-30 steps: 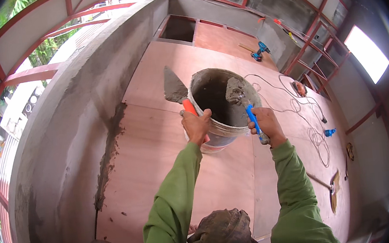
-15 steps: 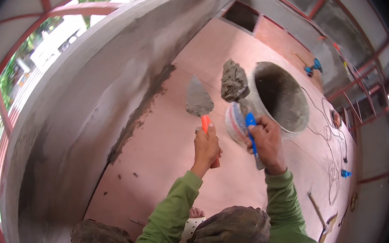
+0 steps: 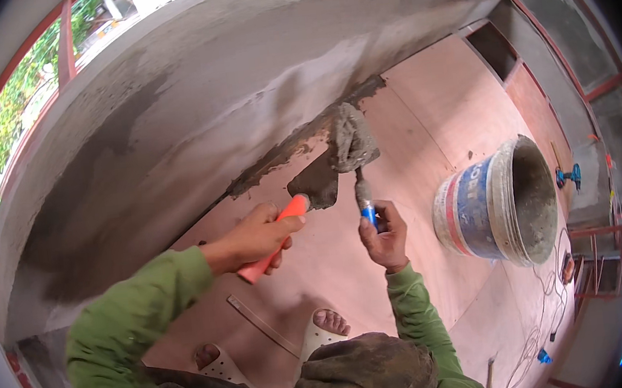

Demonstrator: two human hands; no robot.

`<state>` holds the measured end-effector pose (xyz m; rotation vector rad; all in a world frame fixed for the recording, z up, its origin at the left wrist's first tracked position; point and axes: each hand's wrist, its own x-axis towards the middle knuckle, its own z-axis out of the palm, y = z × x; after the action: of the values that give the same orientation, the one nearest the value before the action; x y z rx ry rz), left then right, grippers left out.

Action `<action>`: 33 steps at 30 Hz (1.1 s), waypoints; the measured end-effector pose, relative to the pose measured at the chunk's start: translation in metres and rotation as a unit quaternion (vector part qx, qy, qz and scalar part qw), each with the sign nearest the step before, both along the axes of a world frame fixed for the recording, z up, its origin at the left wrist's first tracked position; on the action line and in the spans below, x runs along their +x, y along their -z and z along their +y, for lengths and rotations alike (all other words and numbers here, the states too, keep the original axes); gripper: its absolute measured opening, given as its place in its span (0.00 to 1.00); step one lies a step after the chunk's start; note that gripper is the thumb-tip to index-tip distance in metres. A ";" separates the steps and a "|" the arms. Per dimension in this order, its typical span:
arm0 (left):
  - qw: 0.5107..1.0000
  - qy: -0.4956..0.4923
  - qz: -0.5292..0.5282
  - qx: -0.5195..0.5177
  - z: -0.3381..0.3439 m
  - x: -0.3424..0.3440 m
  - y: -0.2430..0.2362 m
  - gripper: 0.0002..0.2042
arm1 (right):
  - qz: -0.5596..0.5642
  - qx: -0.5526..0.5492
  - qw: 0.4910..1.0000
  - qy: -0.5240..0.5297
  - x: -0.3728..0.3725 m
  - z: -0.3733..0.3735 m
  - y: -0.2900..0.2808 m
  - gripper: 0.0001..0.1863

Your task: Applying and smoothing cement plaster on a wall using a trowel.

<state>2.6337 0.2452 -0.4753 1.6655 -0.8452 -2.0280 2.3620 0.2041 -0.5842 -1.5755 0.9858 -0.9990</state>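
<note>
My left hand (image 3: 259, 239) is closed around the orange-red handle of a pointing trowel (image 3: 316, 186), whose dark blade lies under the edge of a grey mortar lump. That wet mortar (image 3: 353, 136) is heaped on a second trowel, which has a blue handle (image 3: 368, 212) gripped by my right hand (image 3: 386, 240). The mortar hides most of this second blade. Both trowels meet close to the foot of the grey wall (image 3: 238, 80), where a rough dark mortar strip (image 3: 277, 158) runs along the joint with the pinkish floor (image 3: 424, 118).
A mortar-smeared white and blue bucket (image 3: 472, 211) stands on the right. Behind it are a blue power drill (image 3: 568, 177) and looped cords (image 3: 526, 361). A flat strip (image 3: 260, 324) lies on the floor before my sandalled feet (image 3: 328, 325).
My view has swung left, so the bucket appears farther right. Both trowels have moved from beside the bucket to the wall's foot, and their blades have come together at the mortar lump.
</note>
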 end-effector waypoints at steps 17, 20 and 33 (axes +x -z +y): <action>0.998 0.031 -0.019 -0.061 0.090 0.076 -0.075 0.16 | 0.131 -0.393 0.910 -0.034 0.083 0.009 0.044 0.25; 0.997 0.035 -0.002 -0.071 0.107 0.084 -0.060 0.15 | 0.161 -0.368 0.913 -0.068 0.089 0.012 0.054 0.26; 0.993 -0.081 0.048 -0.067 0.180 0.122 -0.016 0.17 | 0.207 -0.321 0.914 -0.136 0.087 0.023 0.079 0.23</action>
<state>2.7554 0.4249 -0.4597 1.5007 -0.7706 -1.8815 2.4493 0.2275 -0.6627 -2.4764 0.7021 -0.8477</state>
